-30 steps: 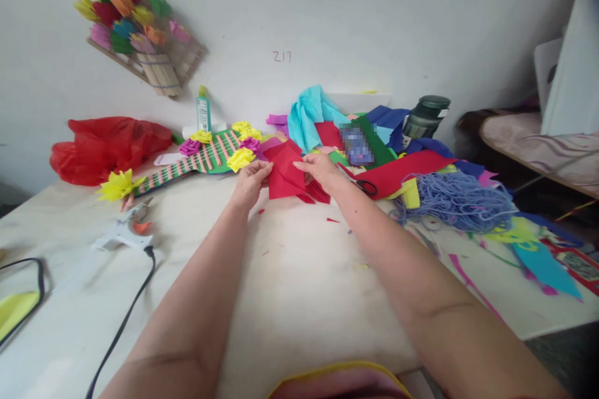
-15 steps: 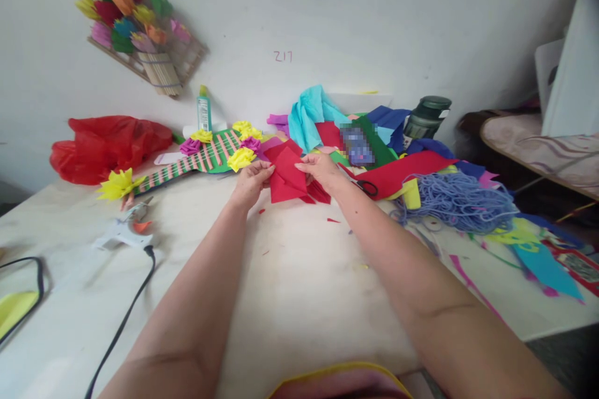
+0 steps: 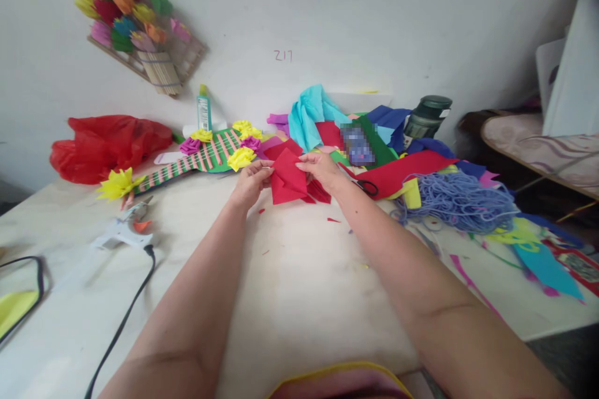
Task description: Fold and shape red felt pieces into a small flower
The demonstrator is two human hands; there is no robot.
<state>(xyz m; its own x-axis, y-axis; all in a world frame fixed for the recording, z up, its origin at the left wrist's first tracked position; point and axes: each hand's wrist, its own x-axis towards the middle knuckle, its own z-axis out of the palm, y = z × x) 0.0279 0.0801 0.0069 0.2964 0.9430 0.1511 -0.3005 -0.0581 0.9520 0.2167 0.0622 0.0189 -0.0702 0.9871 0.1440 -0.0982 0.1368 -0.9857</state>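
Red sheet [image 3: 285, 188]: I saw a corner of it pointing away from the wearer, toward the wall [image 3: 234, 6], with a nearly level edge facing back; its long axis seemed to run near to far, though creases made that hard to judge.
Left hand [image 3: 251, 182]: I found thumb and fingers closed in a pinch on the sheet's left edge.
Right hand [image 3: 321, 169]: I saw the thumb and fingertips brought together, pinching the sheet near its upper right edge.
Sheet's face: It looked plain, evenly red and thin, with a slanting crease across the lower part and crisp edges.
Sheet's place: I had it between the two hands, over the far half of the pale table [image 3: 318, 299]; whether its near edge touched the top, I could not tell.
Red pieces [image 3: 320, 192]: These lay just beside the sheet's lower right, below the right hand.
Yellow flower [image 3: 241, 159]: I noted this near the left hand, on the green guitar shape [image 3: 218, 159].
Scissors [image 3: 367, 187]: Their dark handles showed just beyond the right wrist.
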